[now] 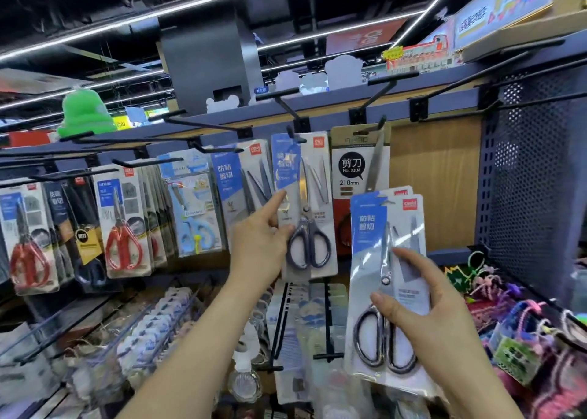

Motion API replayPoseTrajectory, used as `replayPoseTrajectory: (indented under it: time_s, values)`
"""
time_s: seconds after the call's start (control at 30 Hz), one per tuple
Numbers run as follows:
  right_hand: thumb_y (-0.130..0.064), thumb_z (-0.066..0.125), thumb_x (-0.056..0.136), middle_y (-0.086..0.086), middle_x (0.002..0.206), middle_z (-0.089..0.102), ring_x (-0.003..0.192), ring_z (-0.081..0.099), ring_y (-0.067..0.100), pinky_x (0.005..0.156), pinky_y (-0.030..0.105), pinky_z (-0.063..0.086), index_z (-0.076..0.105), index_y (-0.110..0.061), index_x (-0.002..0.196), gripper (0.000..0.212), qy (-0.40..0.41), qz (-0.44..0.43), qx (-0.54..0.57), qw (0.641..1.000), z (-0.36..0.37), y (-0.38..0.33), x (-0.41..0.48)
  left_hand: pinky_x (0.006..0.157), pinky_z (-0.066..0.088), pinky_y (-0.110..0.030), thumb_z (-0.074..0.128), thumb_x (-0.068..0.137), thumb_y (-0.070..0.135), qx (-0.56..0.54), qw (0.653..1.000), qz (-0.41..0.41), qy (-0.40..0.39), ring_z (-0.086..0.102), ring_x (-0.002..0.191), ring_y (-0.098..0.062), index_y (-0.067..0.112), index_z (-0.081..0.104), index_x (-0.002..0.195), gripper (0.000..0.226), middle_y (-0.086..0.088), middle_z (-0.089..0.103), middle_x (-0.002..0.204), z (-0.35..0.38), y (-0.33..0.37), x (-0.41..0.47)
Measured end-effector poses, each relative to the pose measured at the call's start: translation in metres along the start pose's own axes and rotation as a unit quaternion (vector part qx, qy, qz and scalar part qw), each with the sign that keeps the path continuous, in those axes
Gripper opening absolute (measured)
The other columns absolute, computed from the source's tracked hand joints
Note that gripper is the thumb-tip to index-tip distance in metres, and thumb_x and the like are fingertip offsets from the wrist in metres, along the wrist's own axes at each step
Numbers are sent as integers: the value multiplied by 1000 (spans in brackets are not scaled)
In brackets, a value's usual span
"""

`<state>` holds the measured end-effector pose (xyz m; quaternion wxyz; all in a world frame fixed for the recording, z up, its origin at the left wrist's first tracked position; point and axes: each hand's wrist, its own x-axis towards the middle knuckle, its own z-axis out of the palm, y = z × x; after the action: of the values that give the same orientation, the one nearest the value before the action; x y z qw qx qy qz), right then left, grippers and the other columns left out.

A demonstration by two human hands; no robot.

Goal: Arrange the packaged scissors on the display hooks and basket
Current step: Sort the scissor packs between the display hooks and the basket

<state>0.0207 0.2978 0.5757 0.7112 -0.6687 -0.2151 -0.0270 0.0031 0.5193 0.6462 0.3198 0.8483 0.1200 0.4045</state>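
Here left hand (257, 244), right hand (422, 317) pinch glossy packs (386, 240).

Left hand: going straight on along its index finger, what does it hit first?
The left hand would meet the hanging blue-handled scissors pack; its index tip seems already at the pack's left edge, depth unclear.

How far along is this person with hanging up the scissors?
Done: rows of packs already hang on the left hooks. In hand: the left hand pinches a blue-handled pack on its hook; the right hand holds a small stack of black-handled packs. Left: that stack needs hanging; the hooks at upper right are bare.
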Motion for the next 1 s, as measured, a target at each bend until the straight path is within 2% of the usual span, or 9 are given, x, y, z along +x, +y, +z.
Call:
replayPoseTrajectory:
  time_s: [0.13,0.3,0.37,0.47,0.57,0.67,0.8,0.9,1.0]
  values:
    - [-19,81,74,-30,141,47,124,53,-1,99,29,45,37,-63,132,85,-1,-17,37,999,-5,1,6,84,51,-31,61,95,15,110,993,-37,-17,61,89,-22,39,36,149,64,-7,67,103,26,-5,29]
    - [-22,82,68,-26,127,60,106,66,0,95,35,52,26,-60,142,100,8,-5,99,995,-4,5,15,74,50,-40,50,94,1,332,942,27,-46,51,84,-26,33,8,155,81,-8,50,95,46,-14,37]
    - [-25,81,66,-18,122,67,105,69,7,95,41,53,40,-53,138,87,6,-3,117,993,-2,5,17,75,50,-42,50,94,1,336,940,31,-53,46,80,-25,33,6,155,82,-6,45,93,46,-12,36]
    - [-25,78,65,-8,108,75,99,72,16,92,47,55,60,-42,116,57,2,2,136,991,2,7,19,80,51,-40,52,95,7,279,959,26,-30,55,89,-24,34,23,152,70,-6,55,105,39,-8,28]
    - [-30,79,64,-5,106,75,99,72,19,91,48,56,63,-34,116,54,-4,5,140,990,7,11,20,74,57,-37,55,97,19,34,999,19,-15,65,80,-15,31,59,127,32,5,63,92,29,4,-3]
    - [-34,79,62,-5,103,75,96,72,18,86,44,57,62,-32,113,54,1,-1,146,989,15,11,21,65,55,-34,63,93,32,-164,980,-40,-107,60,65,-9,42,63,101,12,11,64,78,26,19,-48]
    - [-41,70,70,-4,103,74,93,72,15,80,38,57,59,-33,108,40,34,-11,147,989,27,11,18,65,55,-27,78,76,42,-225,965,-51,-125,61,68,-11,43,66,104,30,8,66,78,33,10,-84]
    - [-48,54,85,-10,126,63,109,66,10,89,37,54,50,-49,117,32,35,-13,143,989,35,9,14,67,54,-28,73,65,58,-182,980,-60,-59,58,69,-7,41,69,93,32,7,67,81,33,-1,-91]
    - [-36,47,100,-15,141,52,125,56,11,103,40,47,40,-58,132,39,15,-39,104,994,39,9,11,69,54,-29,75,76,47,-213,972,-95,-40,63,70,-9,35,67,86,18,6,69,77,29,-7,-93]
